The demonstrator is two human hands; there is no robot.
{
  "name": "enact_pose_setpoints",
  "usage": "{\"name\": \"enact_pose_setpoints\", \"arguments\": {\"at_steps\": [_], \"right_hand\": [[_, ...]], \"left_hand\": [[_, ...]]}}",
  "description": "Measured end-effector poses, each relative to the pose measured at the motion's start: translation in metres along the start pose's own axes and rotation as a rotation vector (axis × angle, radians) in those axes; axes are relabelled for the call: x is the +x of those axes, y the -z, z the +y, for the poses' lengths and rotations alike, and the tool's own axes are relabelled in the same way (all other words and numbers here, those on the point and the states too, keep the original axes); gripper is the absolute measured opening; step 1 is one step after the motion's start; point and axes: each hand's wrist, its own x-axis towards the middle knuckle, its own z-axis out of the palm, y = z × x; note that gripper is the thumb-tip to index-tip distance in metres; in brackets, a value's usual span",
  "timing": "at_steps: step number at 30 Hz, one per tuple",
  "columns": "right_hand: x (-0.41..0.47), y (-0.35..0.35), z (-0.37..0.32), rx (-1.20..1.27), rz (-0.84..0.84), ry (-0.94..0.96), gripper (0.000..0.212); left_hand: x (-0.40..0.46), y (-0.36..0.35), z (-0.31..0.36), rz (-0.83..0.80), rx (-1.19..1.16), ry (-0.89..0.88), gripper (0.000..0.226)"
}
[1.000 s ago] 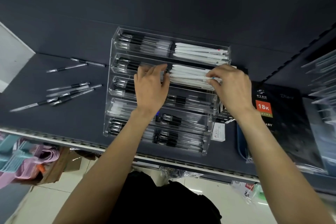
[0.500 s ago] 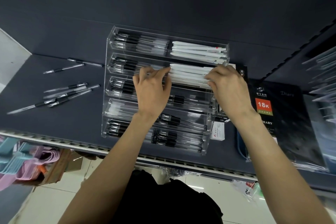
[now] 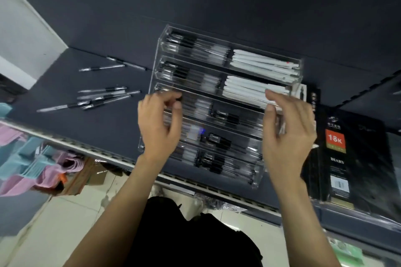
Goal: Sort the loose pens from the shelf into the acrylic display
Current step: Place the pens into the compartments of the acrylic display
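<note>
Hovering left hand [image 3: 159, 128] over acrylic display [image 3: 256, 176], loose pens [image 3: 102, 97] leftward

Blurred by motion throughout. Lower tiers of the clear tiered acrylic display [image 3: 219, 84] partly hidden behind the left hand [image 3: 159, 128] and the right hand [image 3: 286, 134]. Impossible to tell whether the curled left fingers [image 3: 173, 98] pinch anything. Loose black-and-clear pens [image 3: 104, 99] on the dark grey shelf [image 3: 86, 128] smeared, count unclear. Small print on the black diary box [image 3: 347, 158] unreadable. Pink and teal items [image 3: 26, 162] cut off at left edge.
</note>
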Motion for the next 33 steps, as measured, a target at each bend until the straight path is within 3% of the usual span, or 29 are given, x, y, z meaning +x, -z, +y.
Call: {"name": "enact_pose_setpoints", "arguments": {"at_steps": [5, 8, 12, 15, 22, 27, 33], "right_hand": [[-0.042, -0.071, -0.069, 0.191, -0.404, 0.208, 0.023], [-0.064, -0.126, -0.105, 0.171, -0.699, 0.339, 0.028], [-0.076, -0.206, -0.139, 0.098, -0.922, 0.258, 0.029], [-0.069, -0.267, -0.149, -0.046, -1.006, 0.172, 0.039], [-0.031, -0.352, -0.157, -0.296, -1.103, 0.182, 0.05], [-0.017, -0.37, -0.163, -0.466, -1.27, 0.169, 0.066], [-0.005, -0.372, -0.163, -0.523, -1.377, 0.194, 0.034]], "left_hand": [[-0.029, 0.091, -0.064, 0.103, 0.084, 0.247, 0.013], [-0.029, 0.14, -0.12, -0.04, 0.212, 0.397, 0.011], [-0.016, 0.181, -0.216, -0.305, 0.472, 0.523, 0.031], [0.008, 0.197, -0.273, -0.416, 0.541, 0.505, 0.039], [0.059, 0.185, -0.333, -0.692, 0.505, 0.269, 0.025], [0.065, 0.181, -0.342, -0.719, 0.412, 0.286, 0.017], [0.064, 0.191, -0.351, -0.82, 0.423, 0.271, 0.019]]}}
